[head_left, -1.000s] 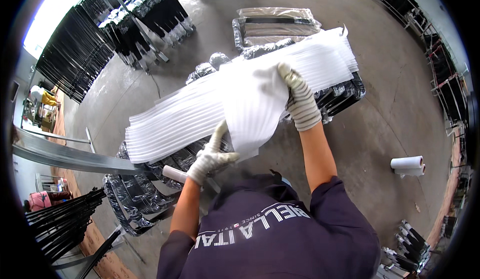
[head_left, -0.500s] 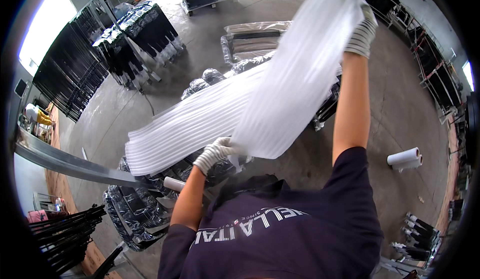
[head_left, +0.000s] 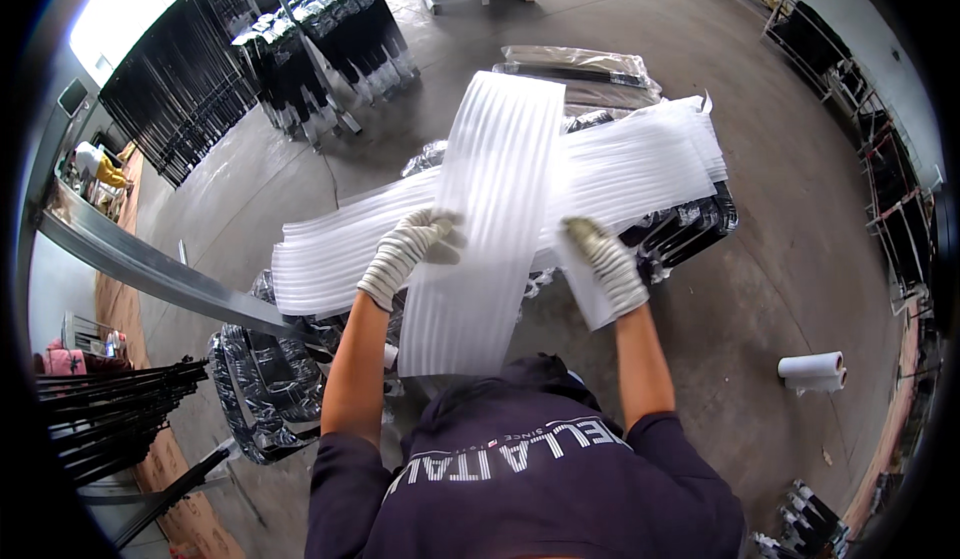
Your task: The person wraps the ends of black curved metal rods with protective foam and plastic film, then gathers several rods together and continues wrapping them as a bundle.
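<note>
A long ribbed white foam sheet (head_left: 490,179) lies crosswise over more white foam sheets (head_left: 640,159) in front of me. My left hand (head_left: 405,254), in a striped work glove, has its fingers closed at the left edge of the upper sheet. My right hand (head_left: 608,267), gloved too and slightly blurred, is closed on a hanging white foam flap (head_left: 583,284) right of that sheet; whether the flap belongs to it I cannot tell. Beneath the foam, black plastic-wrapped frames (head_left: 690,224) show at the right end.
A metal beam (head_left: 160,264) crosses at left, above a black wrapped bundle (head_left: 265,389). Dark bars (head_left: 120,419) jut in at lower left. Racks of black parts (head_left: 180,79) stand behind. White rolls (head_left: 812,367) lie on the floor at right. A person (head_left: 100,164) is at far left.
My right hand has come down and nearer from high at the far right. The raised foam sheet has dropped across the others. My view has shifted, and my left hand sits slightly higher.
</note>
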Motion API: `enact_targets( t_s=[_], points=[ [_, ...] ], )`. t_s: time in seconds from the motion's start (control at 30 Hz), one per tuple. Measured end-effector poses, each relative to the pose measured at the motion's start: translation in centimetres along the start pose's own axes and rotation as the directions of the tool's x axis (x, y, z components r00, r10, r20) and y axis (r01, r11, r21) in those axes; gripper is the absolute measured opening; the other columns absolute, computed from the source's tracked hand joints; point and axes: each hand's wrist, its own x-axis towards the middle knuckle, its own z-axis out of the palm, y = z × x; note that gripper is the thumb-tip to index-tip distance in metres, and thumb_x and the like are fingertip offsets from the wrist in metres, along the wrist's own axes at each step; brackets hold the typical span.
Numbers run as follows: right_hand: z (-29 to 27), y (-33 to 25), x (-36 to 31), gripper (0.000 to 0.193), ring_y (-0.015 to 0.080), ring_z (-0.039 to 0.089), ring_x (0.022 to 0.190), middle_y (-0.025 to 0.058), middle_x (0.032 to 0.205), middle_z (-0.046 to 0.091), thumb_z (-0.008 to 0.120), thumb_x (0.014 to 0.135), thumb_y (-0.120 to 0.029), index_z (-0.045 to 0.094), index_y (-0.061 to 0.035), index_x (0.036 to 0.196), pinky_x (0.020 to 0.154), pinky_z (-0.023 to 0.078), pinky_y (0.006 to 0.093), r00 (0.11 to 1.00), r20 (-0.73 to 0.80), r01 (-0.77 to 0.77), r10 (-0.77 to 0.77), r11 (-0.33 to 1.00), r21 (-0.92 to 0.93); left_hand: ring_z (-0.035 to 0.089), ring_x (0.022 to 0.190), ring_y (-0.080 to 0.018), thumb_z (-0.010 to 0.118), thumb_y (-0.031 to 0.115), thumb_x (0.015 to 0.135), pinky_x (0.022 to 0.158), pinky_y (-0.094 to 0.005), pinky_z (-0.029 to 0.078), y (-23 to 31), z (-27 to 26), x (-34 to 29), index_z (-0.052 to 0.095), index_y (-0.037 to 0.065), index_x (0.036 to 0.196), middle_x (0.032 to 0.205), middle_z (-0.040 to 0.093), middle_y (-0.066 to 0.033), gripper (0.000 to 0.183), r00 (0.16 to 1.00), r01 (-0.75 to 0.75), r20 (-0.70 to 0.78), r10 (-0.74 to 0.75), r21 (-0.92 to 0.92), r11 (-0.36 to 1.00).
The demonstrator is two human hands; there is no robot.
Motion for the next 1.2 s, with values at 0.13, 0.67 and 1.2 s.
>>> enact_targets(
  t_s=[0.13,0.67,1.2],
  points=[
    [7.1,3.0,-3.3,0.058,0.0212,0.054,0.098,0.0121,0.112,0.053,0.058,0.077,-0.044,0.046,-0.0011,0.114,0.085,0.044,0.033,0.864,0.217,-0.491,0.454,0.855,0.168,0.058,0.066,-0.0111,0.051,0.019,0.085,0.059,-0.0236,0.047,-3.7,-1.1,-0.2,0.06,0.007,0.098,0.078,0.064,-0.0065,0.02,0.997,0.001,-0.071,0.004,0.069,0.998],
    [10.7,7.9,-4.7,0.037,0.0144,0.05,0.094,0.0066,0.105,0.052,0.051,0.083,-0.022,0.046,-0.0051,0.115,0.082,0.04,0.0247,0.926,0.01,-0.371,0.377,0.905,0.208,0.047,0.11,-0.0271,0.057,0.039,0.078,0.085,-0.0286,0.043,-12.9,4.4,-0.8,0.019,0.006,0.133,0.118,0.045,-0.0218,0.074,0.994,0.081,-0.109,-0.008,0.68,0.729],
    [12.7,0.1,-3.9,0.046,0.0298,0.015,0.13,0.0164,0.139,0.018,0.049,0.072,-0.028,0.045,-0.0256,0.119,0.103,0.006,0.0527,0.509,0.859,0.857,0.056,-0.122,-0.5,0.058,0.073,-0.0201,0.058,0.021,0.077,0.07,-0.0306,0.045,-4.8,2.7,-8.5,0.056,0.001,0.101,0.081,0.062,-0.0094,0.031,0.915,-0.25,0.396,-0.082,0.713,0.656]
  ],
)
